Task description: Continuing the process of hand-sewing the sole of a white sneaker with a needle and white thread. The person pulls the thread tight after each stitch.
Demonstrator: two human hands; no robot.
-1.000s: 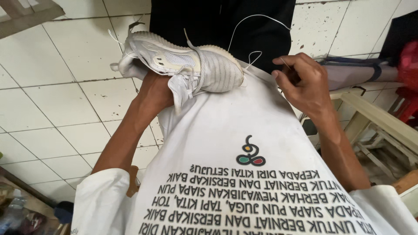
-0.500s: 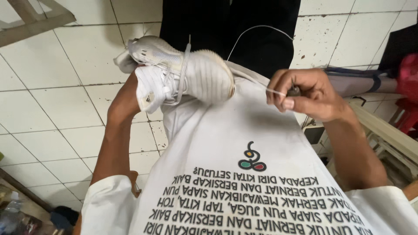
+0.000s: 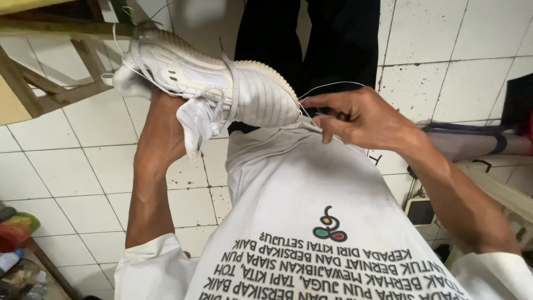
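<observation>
Hands: left [image 3: 161,139] tucked inside white sneaker [image 3: 216,83], grip hidden; right [image 3: 355,116] pinching white thread [image 3: 333,85].

Quick count: one white mesh sneaker with a ribbed rubber sole [image 3: 211,83], and one thin white thread [image 3: 333,86] looping off it. Two bare hands in the shot, one left hand [image 3: 161,133] and one right hand [image 3: 358,116]. One white printed t-shirt [image 3: 311,200], one pair of black trousers [image 3: 311,39], and one wooden frame piece [image 3: 50,91] over on the side.
</observation>
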